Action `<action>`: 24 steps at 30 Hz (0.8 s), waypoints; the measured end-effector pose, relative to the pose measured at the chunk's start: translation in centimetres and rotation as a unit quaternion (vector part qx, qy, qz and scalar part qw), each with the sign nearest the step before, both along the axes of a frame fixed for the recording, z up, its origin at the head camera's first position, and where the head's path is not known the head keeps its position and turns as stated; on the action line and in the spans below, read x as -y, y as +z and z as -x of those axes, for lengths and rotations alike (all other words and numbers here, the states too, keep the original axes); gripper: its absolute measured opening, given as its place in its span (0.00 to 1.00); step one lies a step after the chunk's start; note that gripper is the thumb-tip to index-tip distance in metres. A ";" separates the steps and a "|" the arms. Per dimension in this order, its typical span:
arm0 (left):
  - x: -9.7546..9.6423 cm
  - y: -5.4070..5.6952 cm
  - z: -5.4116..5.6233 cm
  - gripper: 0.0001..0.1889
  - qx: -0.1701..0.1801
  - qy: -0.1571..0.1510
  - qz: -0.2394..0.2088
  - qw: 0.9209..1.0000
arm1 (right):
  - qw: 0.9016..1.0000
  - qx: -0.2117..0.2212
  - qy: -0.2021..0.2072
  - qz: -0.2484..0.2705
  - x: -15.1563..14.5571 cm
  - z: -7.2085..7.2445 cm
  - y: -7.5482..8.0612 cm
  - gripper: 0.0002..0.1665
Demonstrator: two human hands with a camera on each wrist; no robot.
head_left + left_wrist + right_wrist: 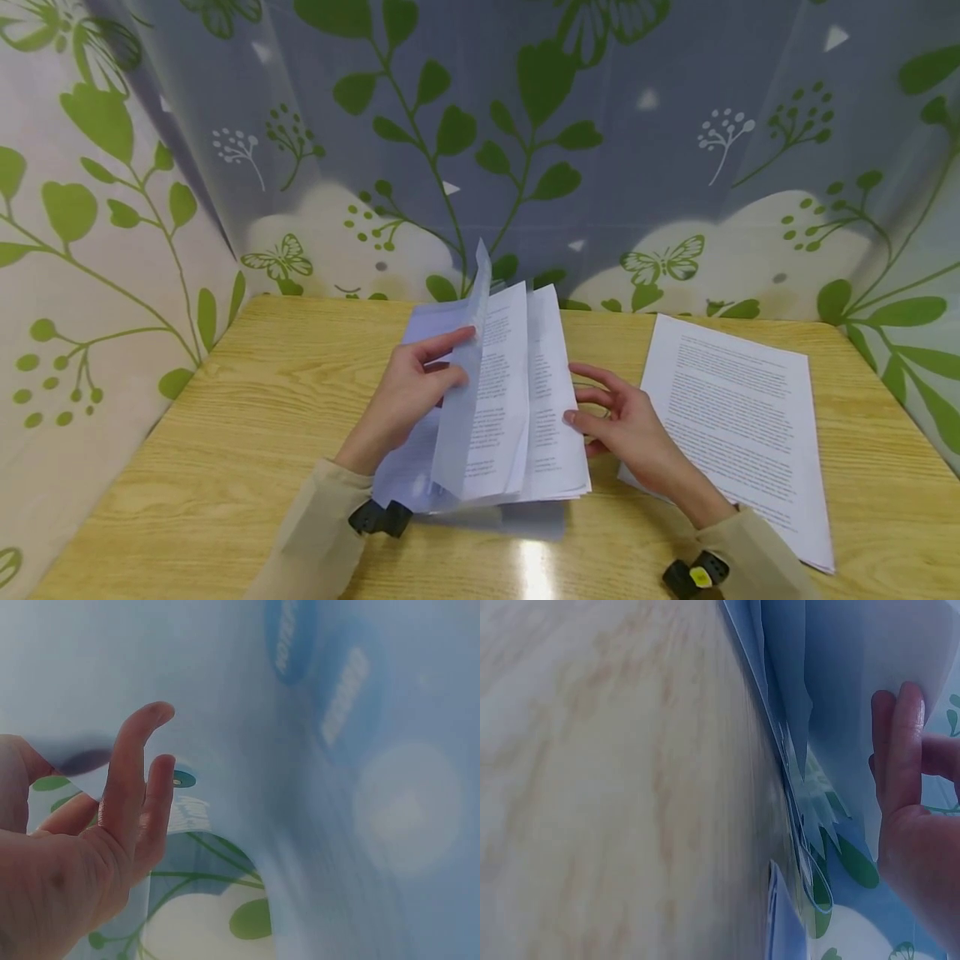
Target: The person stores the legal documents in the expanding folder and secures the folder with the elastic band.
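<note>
Several printed sheets (502,400) stand spread and tilted in a translucent plastic folder (427,321) at the middle of the table. My left hand (408,387) holds the folder's raised clear flap (459,433) between thumb and fingers. On the far side, my right hand (626,421) pinches the right edge of the printed sheets, thumb in front and fingers behind. In the right wrist view, the fingers (905,742) lie against the back of a sheet (847,690). Bluish plastic (337,862) fills much of the left wrist view beside that hand.
A stack of printed paper (738,417) lies on the wooden table (262,400) to the right, partly behind my right hand and forearm. A curtain (480,167) with leaves and butterflies hangs along the table's back edge and both sides.
</note>
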State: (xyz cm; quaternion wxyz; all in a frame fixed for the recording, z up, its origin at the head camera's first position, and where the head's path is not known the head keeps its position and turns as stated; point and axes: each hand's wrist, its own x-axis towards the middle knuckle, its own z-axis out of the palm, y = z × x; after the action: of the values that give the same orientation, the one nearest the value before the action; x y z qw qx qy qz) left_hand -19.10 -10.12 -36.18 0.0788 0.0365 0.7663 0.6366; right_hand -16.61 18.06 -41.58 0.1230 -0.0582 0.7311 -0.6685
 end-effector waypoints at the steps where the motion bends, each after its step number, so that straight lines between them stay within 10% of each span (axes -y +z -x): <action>1: 0.0 0.0 0.0 0.29 -0.001 0.000 -0.001 1.000 | 1.000 0.000 0.002 0.002 0.0 0.0 0.0 0.42; 24: -0.4 -0.1 0.0 0.30 0.000 0.000 -0.015 1.000 | 1.000 0.013 0.009 0.002 1.4 0.4 0.0 0.42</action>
State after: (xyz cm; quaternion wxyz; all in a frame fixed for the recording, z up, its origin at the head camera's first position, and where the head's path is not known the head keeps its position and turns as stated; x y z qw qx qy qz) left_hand -19.13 -9.76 -36.26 0.0777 0.0376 0.7565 0.6482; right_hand -16.99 16.65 -41.57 0.1381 -0.0568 0.7274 -0.6698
